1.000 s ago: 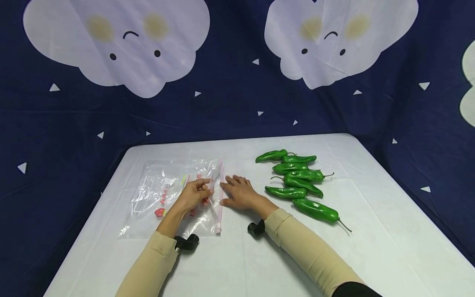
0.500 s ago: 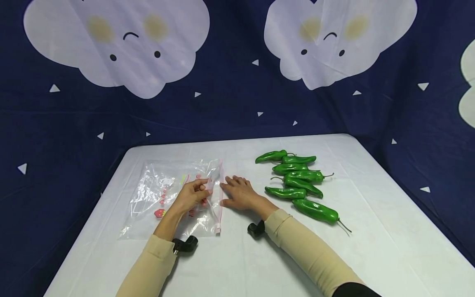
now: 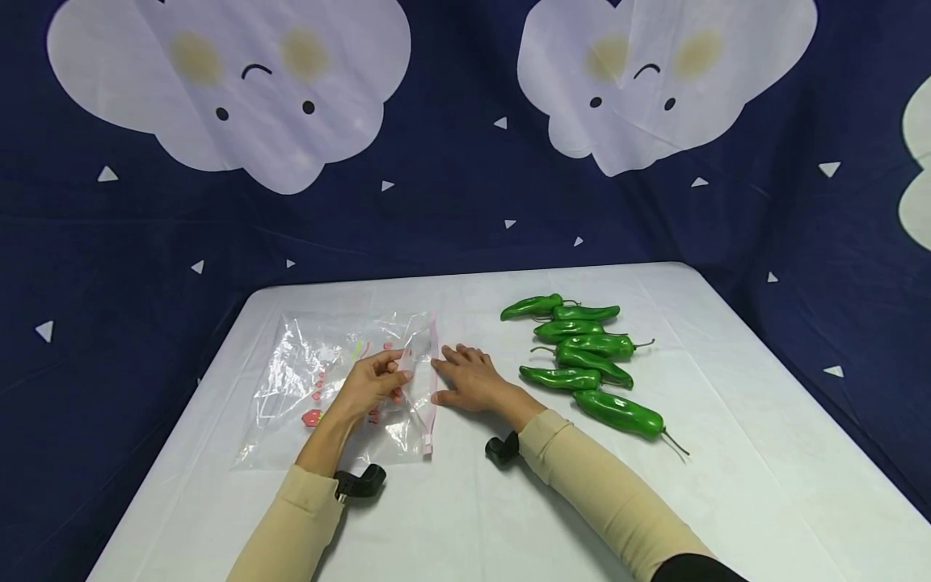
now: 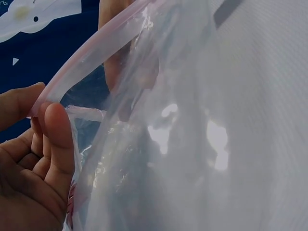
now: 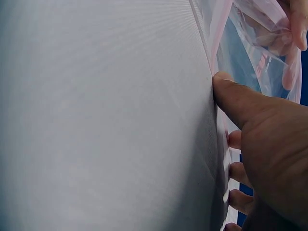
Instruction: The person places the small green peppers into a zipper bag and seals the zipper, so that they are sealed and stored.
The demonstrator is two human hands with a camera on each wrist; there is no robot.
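A clear zip bag [image 3: 284, 436] with red printed motifs lies flat on the white table, its pink-edged mouth toward the right. My left hand [image 3: 369, 386] pinches the bag's upper pink rim [image 4: 79, 62] between thumb and finger. That layer is lifted, and the left wrist view shows a gap under it. My right hand [image 3: 473, 381] lies palm down with spread fingers at the lower pink edge, its thumb [image 5: 238, 98] touching that edge. A pale slider [image 3: 427, 444] sits at the near end of the mouth.
Several green peppers [image 3: 618, 412] with thin stems lie in a loose column on the table, to the right of my right hand. Behind the table [image 3: 785, 453] hangs a dark blue curtain [image 3: 451, 234] printed with clouds and triangles.
My left hand has drawn slightly to the left with the pinched upper rim of the bag. The right hand and the peppers have stayed where they were.
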